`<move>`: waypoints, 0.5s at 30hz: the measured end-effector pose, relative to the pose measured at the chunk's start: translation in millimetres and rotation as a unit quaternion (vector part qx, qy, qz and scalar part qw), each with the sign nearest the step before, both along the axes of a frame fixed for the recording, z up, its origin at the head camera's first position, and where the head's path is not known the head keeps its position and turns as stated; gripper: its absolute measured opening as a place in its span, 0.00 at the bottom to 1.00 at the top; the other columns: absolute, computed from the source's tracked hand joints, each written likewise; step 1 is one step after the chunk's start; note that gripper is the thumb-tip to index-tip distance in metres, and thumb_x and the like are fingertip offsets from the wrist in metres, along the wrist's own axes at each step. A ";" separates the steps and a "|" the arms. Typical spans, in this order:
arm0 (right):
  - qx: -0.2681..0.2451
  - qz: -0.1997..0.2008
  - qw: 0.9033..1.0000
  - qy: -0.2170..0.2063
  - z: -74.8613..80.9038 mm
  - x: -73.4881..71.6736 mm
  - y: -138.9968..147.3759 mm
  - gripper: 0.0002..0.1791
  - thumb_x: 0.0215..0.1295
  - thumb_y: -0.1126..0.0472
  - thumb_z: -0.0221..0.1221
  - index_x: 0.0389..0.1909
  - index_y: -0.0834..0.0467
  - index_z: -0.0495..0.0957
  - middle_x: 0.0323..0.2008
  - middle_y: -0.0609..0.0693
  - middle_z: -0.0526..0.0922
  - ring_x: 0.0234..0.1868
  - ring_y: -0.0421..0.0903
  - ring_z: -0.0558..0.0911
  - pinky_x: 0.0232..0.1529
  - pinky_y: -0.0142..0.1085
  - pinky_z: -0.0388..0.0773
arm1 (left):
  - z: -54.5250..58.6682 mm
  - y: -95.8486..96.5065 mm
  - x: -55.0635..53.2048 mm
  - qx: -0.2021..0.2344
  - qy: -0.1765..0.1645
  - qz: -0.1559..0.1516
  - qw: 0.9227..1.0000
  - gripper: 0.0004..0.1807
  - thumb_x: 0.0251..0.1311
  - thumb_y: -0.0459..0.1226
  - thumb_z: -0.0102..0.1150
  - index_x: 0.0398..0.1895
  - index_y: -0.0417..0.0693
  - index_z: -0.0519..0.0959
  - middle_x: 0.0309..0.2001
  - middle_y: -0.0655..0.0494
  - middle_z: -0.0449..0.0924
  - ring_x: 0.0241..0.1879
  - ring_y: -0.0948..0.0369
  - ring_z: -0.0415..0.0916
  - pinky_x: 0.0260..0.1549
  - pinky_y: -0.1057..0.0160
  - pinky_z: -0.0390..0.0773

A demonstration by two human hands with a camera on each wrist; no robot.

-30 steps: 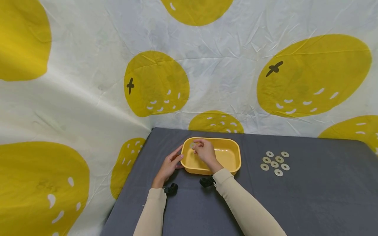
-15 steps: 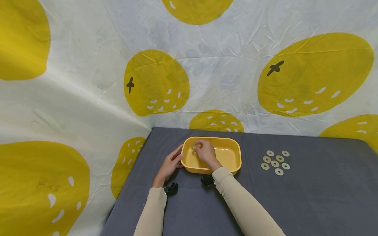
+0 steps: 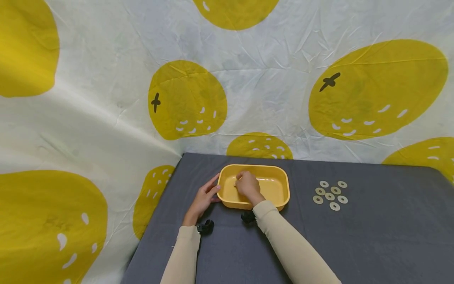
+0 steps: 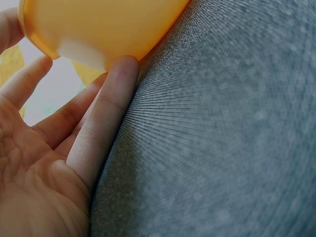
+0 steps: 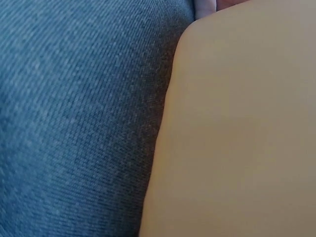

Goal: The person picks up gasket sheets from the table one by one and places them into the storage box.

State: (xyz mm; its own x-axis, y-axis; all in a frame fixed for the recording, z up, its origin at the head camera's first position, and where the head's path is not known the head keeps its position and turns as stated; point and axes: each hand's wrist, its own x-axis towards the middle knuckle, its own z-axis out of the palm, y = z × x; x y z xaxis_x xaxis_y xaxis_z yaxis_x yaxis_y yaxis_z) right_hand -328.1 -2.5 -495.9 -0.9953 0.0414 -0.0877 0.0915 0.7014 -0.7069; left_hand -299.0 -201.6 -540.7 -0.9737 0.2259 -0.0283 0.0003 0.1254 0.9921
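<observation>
A yellow rectangular plastic basin [image 3: 272,188] stands on the dark grey cloth. Straight fingers of my left hand [image 3: 203,199] touch its left end; in the left wrist view, fingertips [image 4: 123,69] press the basin's wall [image 4: 98,29] low down by the cloth. Inside the basin, toward its left half, my right hand [image 3: 247,184] is lowered with fingers bent. Between finger and thumb it pinches a flat metal washer [image 3: 235,184], of which only a sliver shows. The basin's outer wall [image 5: 237,123] fills much of the right wrist view and hides the right hand there.
Several flat washers [image 3: 330,196] lie in a loose cluster on the grey cloth [image 3: 354,244], right of the basin. Behind and to the left hangs a white curtain [image 3: 262,94] with yellow fruit print. Black camera straps sit on both wrists.
The right hand has sunk deeper into the basin and tilted, carrying the washer down toward its floor. The washer shows less than before. The left hand stays at the basin's left end.
</observation>
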 end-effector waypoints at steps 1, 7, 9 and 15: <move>0.004 0.000 1.000 -0.004 0.2 0.3 -0.2 0.12 0.66 0.58 0.66 0.49 0.55 0.86 0.49 0.54 0.88 0.42 0.55 0.84 0.42 0.46 0.82 | 0.3 0.0 -0.2 -0.001 0.001 0.000 1.000 0.30 0.74 0.50 0.57 0.77 0.73 0.65 0.69 0.44 0.74 0.62 0.48 0.79 0.50 0.52 0.87; 0.013 0.001 1.000 -0.008 -0.1 -1.1 -1.6 0.14 0.66 0.56 0.68 0.49 0.57 0.86 0.51 0.54 0.87 0.45 0.55 0.84 0.45 0.46 0.82 | -0.6 -1.2 -1.6 -0.012 0.008 -0.003 1.000 0.33 0.73 0.53 0.56 0.79 0.70 0.62 0.69 0.46 0.74 0.63 0.49 0.78 0.50 0.53 0.87; 0.011 0.003 1.000 -0.010 -0.9 -1.8 -2.4 0.14 0.66 0.56 0.69 0.50 0.57 0.86 0.51 0.54 0.87 0.47 0.55 0.84 0.47 0.47 0.83 | -1.8 -1.8 -1.8 -0.013 0.011 -0.006 1.000 0.33 0.73 0.54 0.56 0.79 0.69 0.62 0.69 0.47 0.74 0.63 0.49 0.78 0.50 0.53 0.87; 0.000 0.012 1.000 -0.023 -1.1 0.5 -2.0 0.16 0.68 0.55 0.66 0.53 0.57 0.85 0.55 0.54 0.86 0.51 0.56 0.83 0.52 0.47 0.82 | -4.0 -1.8 0.0 -0.007 0.010 -0.012 1.000 0.32 0.72 0.55 0.56 0.77 0.74 0.63 0.70 0.47 0.73 0.64 0.48 0.78 0.50 0.52 0.87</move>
